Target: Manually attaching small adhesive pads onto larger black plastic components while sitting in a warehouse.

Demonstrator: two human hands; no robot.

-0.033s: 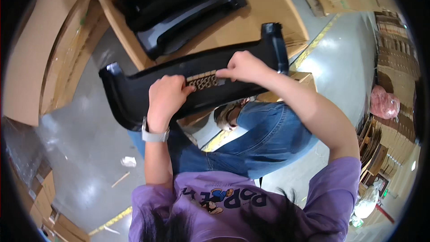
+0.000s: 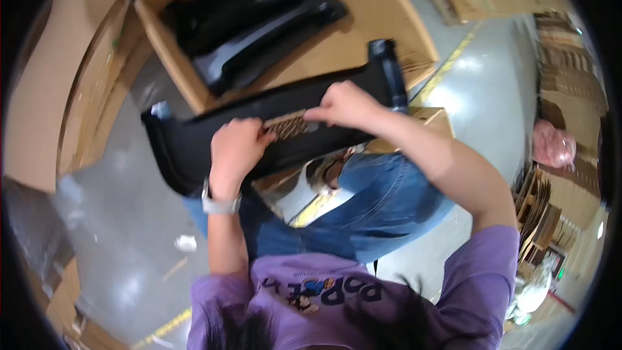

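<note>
A long black plastic trim panel (image 2: 298, 150) with upturned, curved ends lies across my lap, its hollow side facing up. Along its middle runs a short tan strip with a dark pattern (image 2: 287, 126); I cannot tell whether it is stuck down. My left hand (image 2: 237, 149), with a pale band at the wrist, is closed with its thumb at the strip's left end. At the other end my right hand (image 2: 345, 106) is also closed, thumb and finger pinched at the strip's edge. The fingertips' exact grip is partly hidden.
Beyond the panel stands an open cardboard box (image 2: 414, 32) with several similar black panels (image 2: 259, 32) in it. Large cardboard sheets (image 2: 58, 71) lean at the left. Stacked flat cardboard (image 2: 570, 110) and a pink bag (image 2: 554, 144) are at the right. Yellow tape (image 2: 453, 58) marks the floor.
The view has shifted slightly, so the scene sits a little lower and further left. Both hands stay at the strip's two ends.
</note>
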